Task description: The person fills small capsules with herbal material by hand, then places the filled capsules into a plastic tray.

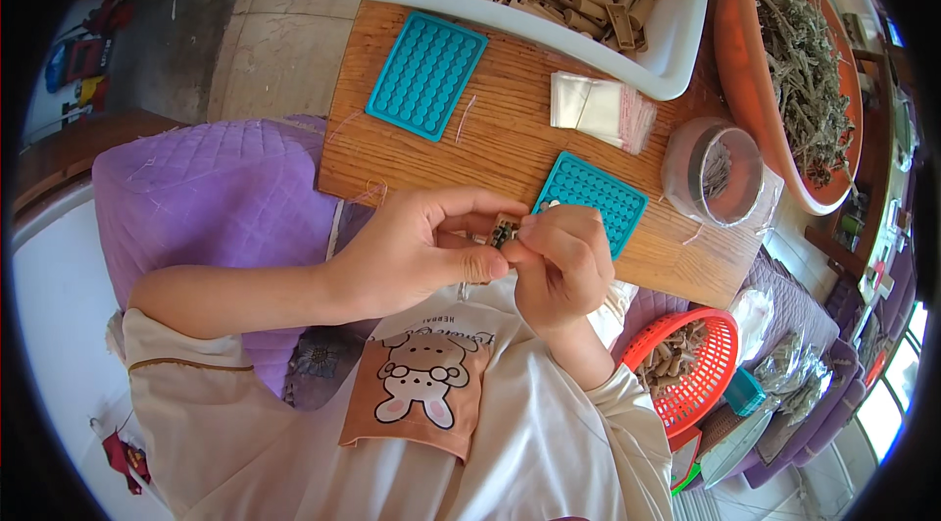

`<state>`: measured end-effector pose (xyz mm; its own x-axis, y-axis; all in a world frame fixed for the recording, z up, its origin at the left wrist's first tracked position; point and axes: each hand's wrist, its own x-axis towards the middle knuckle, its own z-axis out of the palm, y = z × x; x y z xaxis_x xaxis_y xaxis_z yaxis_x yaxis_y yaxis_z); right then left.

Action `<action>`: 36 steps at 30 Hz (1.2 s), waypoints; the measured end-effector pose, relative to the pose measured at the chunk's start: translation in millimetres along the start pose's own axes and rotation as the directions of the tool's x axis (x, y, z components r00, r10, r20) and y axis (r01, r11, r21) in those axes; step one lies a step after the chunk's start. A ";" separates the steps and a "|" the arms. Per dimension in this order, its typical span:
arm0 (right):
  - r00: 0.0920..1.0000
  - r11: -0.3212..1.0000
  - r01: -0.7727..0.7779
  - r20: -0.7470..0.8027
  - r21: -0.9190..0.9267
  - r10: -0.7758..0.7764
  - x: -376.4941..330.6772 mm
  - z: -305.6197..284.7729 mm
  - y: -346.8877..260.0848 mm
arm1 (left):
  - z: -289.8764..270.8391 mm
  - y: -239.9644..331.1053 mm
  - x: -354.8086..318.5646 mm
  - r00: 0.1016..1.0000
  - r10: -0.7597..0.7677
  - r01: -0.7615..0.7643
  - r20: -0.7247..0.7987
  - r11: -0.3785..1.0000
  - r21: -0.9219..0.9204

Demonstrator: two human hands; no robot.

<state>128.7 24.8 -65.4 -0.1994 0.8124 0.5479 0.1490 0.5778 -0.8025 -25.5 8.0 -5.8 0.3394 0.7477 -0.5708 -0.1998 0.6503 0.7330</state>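
Note:
My left hand [417, 245] holds a short brown tube piece [505, 228] between thumb and fingers, above my lap. Dark bits show at the tube's open side. My right hand [567, 261] is closed, its thumb and forefinger pinched together against the tube's right side. What lies between those fingertips is hidden. Just beyond my right hand, a teal tray with small round cups [606, 200] lies on the wooden table [520, 144]. A few small whitish pieces rest at its left side, partly covered by my fingers.
A second teal tray [426, 75] lies farther left. Clear plastic bags [598, 111] and a round clear tub [676, 163] of thin grey pieces sit rightward. Behind stand a white bin [671, 80] of brown tube pieces and an orange basin [737, 31] of dried herbs. A red basket [720, 354] stands at right.

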 end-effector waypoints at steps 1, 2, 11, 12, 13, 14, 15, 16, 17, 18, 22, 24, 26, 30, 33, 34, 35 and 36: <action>0.999 0.999 -0.025 0.023 0.046 0.024 0.2 -0.1 0.0 | -0.7 0.4 -0.2 1.000 0.007 -0.007 0.014 1.000 0.004; 1.000 0.999 -0.023 0.022 0.046 0.022 1.3 -0.7 0.4 | -1.5 1.0 0.3 1.000 0.013 -0.013 0.028 1.000 0.009; 0.988 0.992 -0.076 0.140 0.098 0.062 -5.2 -21.0 11.2 | -8.4 4.8 6.2 0.999 -0.052 0.052 0.003 0.996 -0.074; 0.966 0.968 -0.247 0.086 0.034 0.244 -12.5 -22.7 13.4 | -10.3 5.4 7.4 0.999 -0.055 0.055 0.004 0.996 -0.074; 0.910 0.910 -0.414 0.022 -0.020 0.414 -19.0 -24.2 16.0 | -12.8 5.9 8.8 0.998 -0.056 0.054 -0.021 0.996 -0.076; 0.909 0.909 -0.416 0.022 -0.020 0.417 -23.4 -25.6 18.9 | -15.0 6.1 9.8 0.997 -0.057 0.053 -0.046 0.995 -0.080; 0.909 0.916 -0.359 0.157 -0.179 0.387 -27.5 -27.8 22.1 | -16.2 4.7 11.2 0.998 -0.046 0.041 -0.053 0.996 -0.083; 0.882 0.906 -0.273 0.292 -0.324 0.370 -32.5 -29.0 24.6 | -16.7 4.6 12.2 0.997 -0.049 0.045 -0.053 0.995 -0.085; 0.812 0.868 -0.332 0.356 -0.370 0.463 -40.4 -26.3 22.8 | -17.1 4.6 13.0 0.997 -0.052 0.046 -0.065 0.996 -0.082; 0.810 0.865 -0.336 0.354 -0.372 0.467 -47.1 -22.7 24.3 | -17.3 4.7 14.0 0.996 -0.054 0.049 -0.073 0.996 -0.078; 0.797 0.864 -0.137 0.464 -0.484 0.386 -69.7 -6.9 34.8 | -19.5 1.7 17.3 0.994 -0.078 0.072 -0.072 0.994 -0.082; 0.757 0.840 -0.120 0.499 -0.529 0.423 -72.4 0.2 37.3 | -20.2 0.0 17.7 0.981 -0.166 0.154 -0.103 0.982 -0.114; 0.734 0.830 -0.104 0.520 -0.548 0.436 -74.0 5.8 40.7 | -21.0 -2.8 18.6 0.977 -0.182 0.171 -0.108 0.979 -0.109; 0.637 0.807 -0.001 0.622 -0.590 0.456 -77.1 8.8 43.8 | -21.9 -4.9 18.4 0.975 -0.198 0.187 -0.102 0.977 -0.107; 0.696 0.847 -0.075 0.580 -0.527 0.423 -74.2 10.7 42.8 | -21.9 -3.7 17.5 0.983 -0.154 0.150 -0.095 0.987 -0.048; 0.698 0.847 -0.075 0.579 -0.527 0.422 -70.2 9.9 41.3 | -21.4 -2.4 17.4 0.984 -0.154 0.150 -0.095 0.988 -0.046; 0.695 0.865 -0.289 0.531 -0.410 0.484 -64.1 7.1 38.7 | -20.6 -0.9 17.3 0.984 -0.153 0.149 -0.096 0.988 -0.045; 0.676 0.835 -0.481 0.494 -0.266 0.547 -54.6 4.6 34.1 | -20.2 0.1 16.8 0.984 -0.150 0.146 -0.099 0.988 -0.046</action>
<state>140.2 -0.1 -123.8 -0.5317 0.8265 -0.1850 0.4778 0.1123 -0.8712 -38.5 23.3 -22.8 0.2732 0.6511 -0.7081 -0.1899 0.7581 0.6238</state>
